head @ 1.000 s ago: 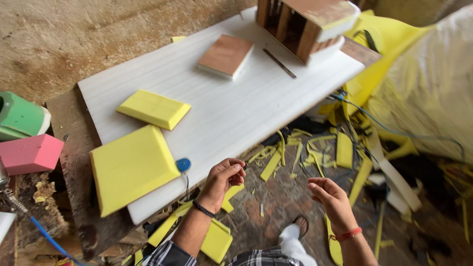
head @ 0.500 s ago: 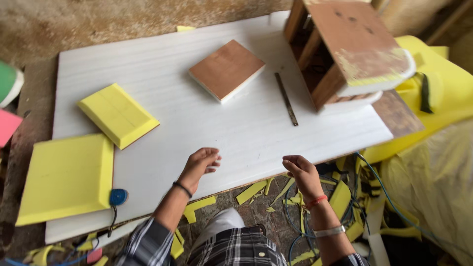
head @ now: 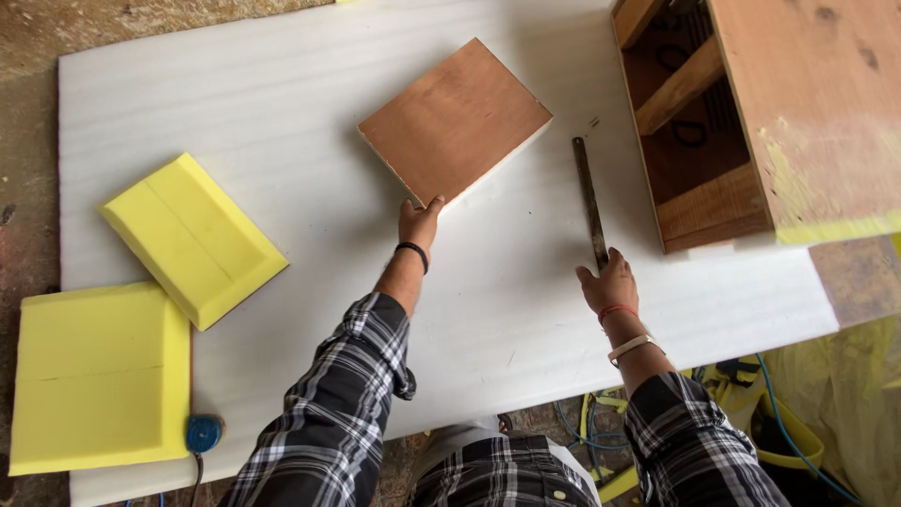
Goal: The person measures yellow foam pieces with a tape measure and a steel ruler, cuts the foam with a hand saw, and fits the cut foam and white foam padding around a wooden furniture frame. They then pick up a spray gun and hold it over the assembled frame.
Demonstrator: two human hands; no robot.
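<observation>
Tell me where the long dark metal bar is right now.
In the head view the metal bar lies on the white sheet, right of centre, between the brown board and the wooden crate, its near end at the right hand.
</observation>
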